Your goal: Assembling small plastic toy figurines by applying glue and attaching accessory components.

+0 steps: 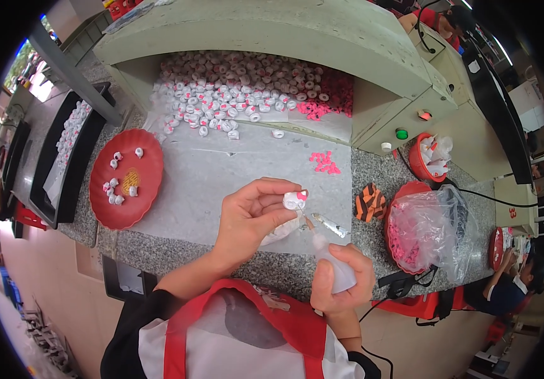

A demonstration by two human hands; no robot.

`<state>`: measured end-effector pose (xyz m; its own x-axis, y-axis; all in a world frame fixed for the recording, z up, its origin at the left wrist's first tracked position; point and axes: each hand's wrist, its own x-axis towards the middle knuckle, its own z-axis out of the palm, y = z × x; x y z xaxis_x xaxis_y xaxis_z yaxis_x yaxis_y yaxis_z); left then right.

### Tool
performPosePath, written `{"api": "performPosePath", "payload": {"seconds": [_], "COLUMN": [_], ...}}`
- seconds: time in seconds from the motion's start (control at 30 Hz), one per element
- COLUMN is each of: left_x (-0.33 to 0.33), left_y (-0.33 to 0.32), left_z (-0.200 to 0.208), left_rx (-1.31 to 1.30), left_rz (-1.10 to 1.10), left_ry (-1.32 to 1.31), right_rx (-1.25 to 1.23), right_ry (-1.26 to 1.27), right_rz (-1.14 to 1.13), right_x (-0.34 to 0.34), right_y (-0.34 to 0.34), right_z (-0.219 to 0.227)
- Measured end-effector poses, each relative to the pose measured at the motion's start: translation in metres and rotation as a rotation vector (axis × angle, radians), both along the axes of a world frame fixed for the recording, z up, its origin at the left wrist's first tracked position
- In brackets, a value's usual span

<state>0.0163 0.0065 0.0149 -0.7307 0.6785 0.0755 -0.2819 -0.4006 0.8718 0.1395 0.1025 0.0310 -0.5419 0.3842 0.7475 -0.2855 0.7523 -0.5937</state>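
Over the paper-covered bench, my left hand [245,216] pinches a small white piece with a pink part, shaped like a little figure's head [293,201]. My right hand [355,278] is wrapped round a translucent squeeze bottle [342,270]. The bottle's thin nozzle points up at the white piece, close to its lower edge; whether it touches, I cannot tell. A crumpled white cloth or paper [281,232] and a flat silvery strip [330,225] lie just beyond the bottle. Loose pink pieces [325,163] are scattered farther off on the paper.
Many white pieces [221,101] fill the green-grey hooded box [272,31]. At left stands a red plate [101,183] with several more. Right are an orange-and-black patch [370,202], a plastic-covered red bowl [393,252] and a small orange bowl [418,165]. Another person [513,287] sits far right.
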Motion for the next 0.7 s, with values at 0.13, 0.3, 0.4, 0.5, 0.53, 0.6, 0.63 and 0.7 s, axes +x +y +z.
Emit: {"api": "performPosePath", "payload": {"seconds": [0.13,0.3,0.4,0.5,0.53,0.6,0.63,0.7], "left_x": [-0.001,-0.003,-0.004,-0.004,-0.004,-0.004,-0.004,-0.004], "left_y": [-0.001,-0.001,-0.002,-0.002,-0.002,-0.002,-0.002,-0.002], "left_z": [0.002,0.002,-0.003,-0.002,-0.002,-0.002,-0.002,-0.004], "left_rx": [-0.043,-0.033,0.009,0.011,0.009,0.013,0.018,0.02], "left_rz": [-0.056,-0.091,-0.086,-0.076,-0.072,-0.075,-0.077,-0.09], "left_ry": [-0.099,-0.154,-0.146,-0.134,-0.131,-0.129,-0.126,-0.12], "right_rx": [0.021,-0.01,0.025,0.064,0.059,0.055,-0.02,-0.093], "right_ry": [-0.004,-0.002,0.01,-0.006,-0.022,-0.039,-0.115,-0.19], "right_rz": [-0.002,-0.009,-0.024,-0.031,-0.017,-0.006,-0.03,-0.055], "right_x": [0.0,0.002,0.002,0.002,0.003,0.007,0.012,0.015], "right_y": [0.002,0.003,0.005,0.006,0.006,0.003,-0.001,-0.003], "right_z": [0.002,0.0,0.002,0.004,0.006,0.009,0.01,0.011]}}
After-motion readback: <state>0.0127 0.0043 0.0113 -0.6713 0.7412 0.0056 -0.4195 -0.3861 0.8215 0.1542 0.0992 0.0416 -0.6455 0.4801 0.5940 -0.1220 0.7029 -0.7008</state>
